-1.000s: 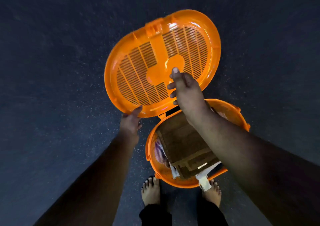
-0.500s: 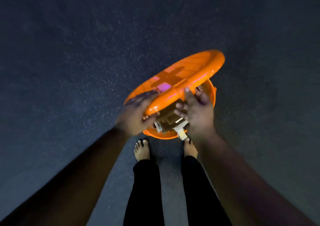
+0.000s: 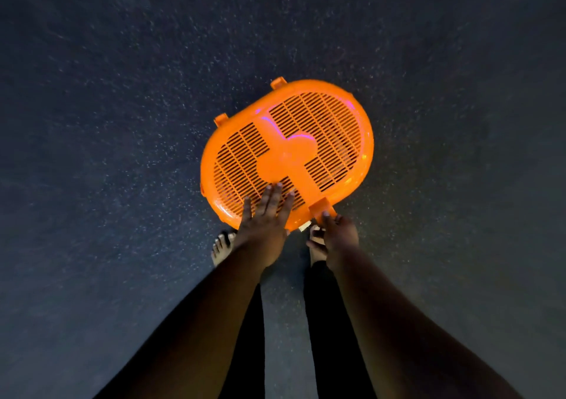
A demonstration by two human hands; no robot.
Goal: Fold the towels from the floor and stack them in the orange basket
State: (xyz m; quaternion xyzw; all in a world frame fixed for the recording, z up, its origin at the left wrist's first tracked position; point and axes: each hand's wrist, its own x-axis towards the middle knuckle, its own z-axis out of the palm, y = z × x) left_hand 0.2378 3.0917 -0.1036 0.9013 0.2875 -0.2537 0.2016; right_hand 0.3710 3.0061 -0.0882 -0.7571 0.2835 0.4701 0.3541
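I take this for a home, though little of it shows. I see a dark, speckled floor [image 3: 122, 123] filling the whole view, with no furniture or walls in sight. An orange basket [image 3: 288, 153] of slotted plastic, the laundry sort, stands on it with its lid down. The person stands barefoot [image 3: 222, 245] right behind it in dark trousers, which suits a house more than a shop or workshop. The light is dim, and I cannot tell which room this is.
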